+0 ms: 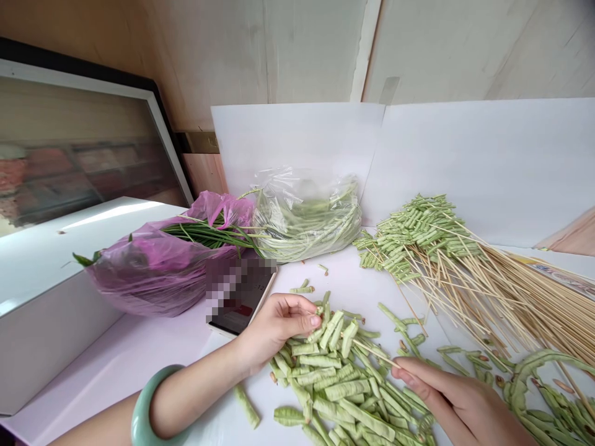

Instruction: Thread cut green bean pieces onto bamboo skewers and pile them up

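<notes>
One skewer (374, 352) | between both hands (284, 319) (453, 396) | bean pieces (333, 333) nearer left

On the phone (251, 301), lying near and to the left of the left fingers (294, 302), a small, faint "12" is showing beside a pixelated patch (225, 282), which is covering part of the screen. Well beyond the right fingers (421, 371) and to their right, a colourful printed sheet (560, 276) is bearing markings that are appearing too small to read.

A thick, smooth, glossy bangle (143, 406) of pale milky green around the bare left forearm (209, 376).
</notes>
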Demonstrator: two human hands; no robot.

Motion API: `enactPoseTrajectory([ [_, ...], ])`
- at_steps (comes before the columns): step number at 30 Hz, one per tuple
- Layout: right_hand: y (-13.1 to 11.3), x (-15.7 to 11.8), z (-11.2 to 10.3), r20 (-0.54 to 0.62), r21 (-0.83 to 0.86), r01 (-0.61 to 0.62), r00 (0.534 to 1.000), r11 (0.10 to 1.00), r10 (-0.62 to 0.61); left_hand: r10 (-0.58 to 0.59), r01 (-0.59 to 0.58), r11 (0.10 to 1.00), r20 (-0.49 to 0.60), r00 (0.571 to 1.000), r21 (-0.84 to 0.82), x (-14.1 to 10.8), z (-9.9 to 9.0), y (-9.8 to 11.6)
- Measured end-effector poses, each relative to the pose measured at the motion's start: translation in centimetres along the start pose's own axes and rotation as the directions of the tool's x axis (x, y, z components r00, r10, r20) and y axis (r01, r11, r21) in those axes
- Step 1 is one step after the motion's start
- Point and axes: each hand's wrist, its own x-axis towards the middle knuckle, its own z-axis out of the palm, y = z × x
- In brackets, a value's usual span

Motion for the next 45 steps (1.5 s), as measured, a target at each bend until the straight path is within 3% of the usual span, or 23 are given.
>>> enactPoseTrajectory([
  [5, -0.2, 0.56, -0.59, -0.078, 0.021, -0.039, 0.996, 0.999, 0.041, 0.127, -0.123, 0.991, -0.078, 0.989, 0.05, 0.0, 0.03, 0.41],
  [10, 0.14, 0.52, -0.75, -0.027, 0.108, -0.181, 0.982, 0.978, 0.185, 0.202, -0.2, 0.979, -0.106, 0.974, 0.035, 0.04, 0.07, 0.63],
  [25, -0.05, 0.47, -0.72, -0.005, 0.094, -0.246, 0.969, 0.965, 0.248, 0.204, -0.194, 0.977, -0.111, 0.973, 0.094, -0.02, 0.07, 0.67],
  [31, -0.35, 0.68, -0.8, -0.061, 0.085, -0.179, 0.981, 0.98, 0.184, 0.181, -0.171, 0.981, -0.122, 0.976, 0.089, -0.14, 0.22, 0.84],
  [38, 0.16, 0.14, -0.78, -0.016, 0.042, -0.102, 0.995, 0.994, 0.103, 0.211, -0.207, 0.975, -0.046, 0.976, 0.085, -0.3, 0.36, 0.73],
  [45, 0.32, -0.08, -0.67, 0.018, -0.007, -0.059, 0.998, 0.998, 0.059, 0.187, -0.197, 0.979, 0.131, 0.973, 0.06, -0.5, -0.01, 0.24],
])
